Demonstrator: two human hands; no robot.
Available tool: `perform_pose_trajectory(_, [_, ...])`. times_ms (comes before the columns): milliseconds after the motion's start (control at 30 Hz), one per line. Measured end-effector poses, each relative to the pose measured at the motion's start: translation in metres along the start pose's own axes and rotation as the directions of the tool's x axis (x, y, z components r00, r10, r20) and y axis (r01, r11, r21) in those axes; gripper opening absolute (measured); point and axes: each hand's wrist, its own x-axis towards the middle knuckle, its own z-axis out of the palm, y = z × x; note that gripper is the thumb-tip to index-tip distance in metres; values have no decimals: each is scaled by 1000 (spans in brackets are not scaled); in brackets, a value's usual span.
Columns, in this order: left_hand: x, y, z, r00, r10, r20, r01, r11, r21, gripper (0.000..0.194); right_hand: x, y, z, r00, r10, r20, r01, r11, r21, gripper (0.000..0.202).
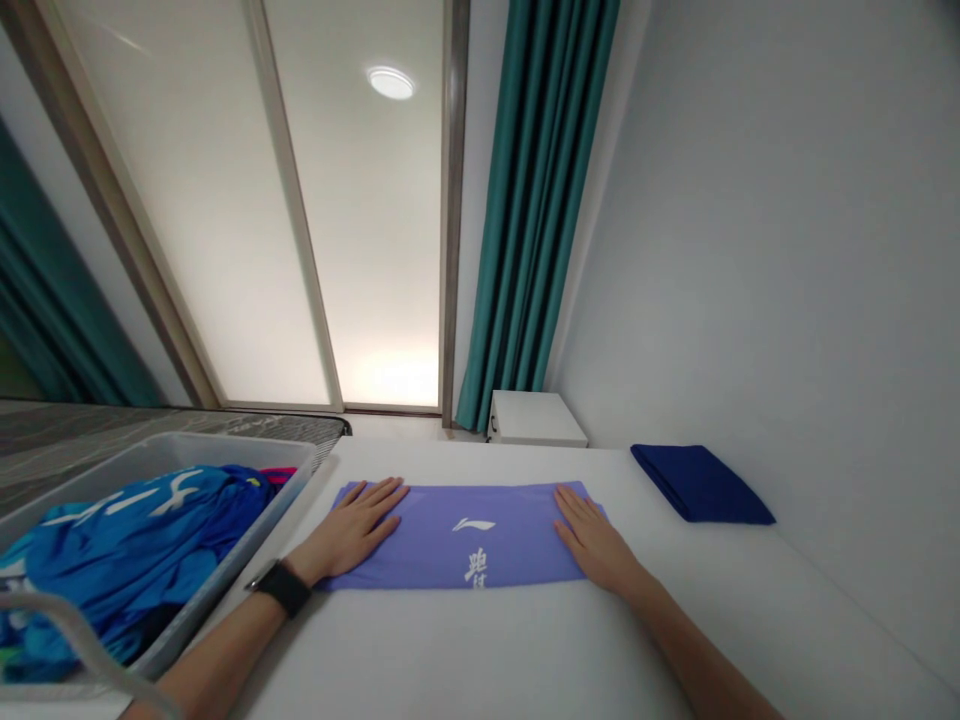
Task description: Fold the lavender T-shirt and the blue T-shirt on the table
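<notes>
Currently, a folded purple fabric piece with white print (517, 540) lies flat on the smooth white table (420, 650). Left hand (358, 530) and right hand (596, 545) rest palm-down on its opposite ends, fingers extended, gripping nothing. Folded navy cloth (701, 485) lies rightward; bright blue garments (150, 530) occupy the translucent plastic bin (225, 450) leftward.

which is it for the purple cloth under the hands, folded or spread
Folded: the purple cloth lies as a flat, wide strip, and its white lettering breaks off at the near edge.
</notes>
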Motion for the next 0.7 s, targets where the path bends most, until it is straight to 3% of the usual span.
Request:
perform_pose_trajectory(233, [8,-10,-4,999,46,-4,-46,999,-9,50,-9,-7,12,997,60,-48,-61,998,-19,66])
perform_pose_trajectory(500, [3,-18,10,993,-92,-71,98,992,83,53,-14,-11,7,995,99,-25,-99,995,-22,66])
perform_pose_trajectory(600, [6,-6,8,986,-110,-127,124,986,108,55,-13,-11,7,995,96,-15,-97,995,-16,66])
perform_pose_trajectory(700, [15,24,4,986,-55,-156,72,992,104,56,-13,-13,7,995,97,-14,-97,995,-10,66])
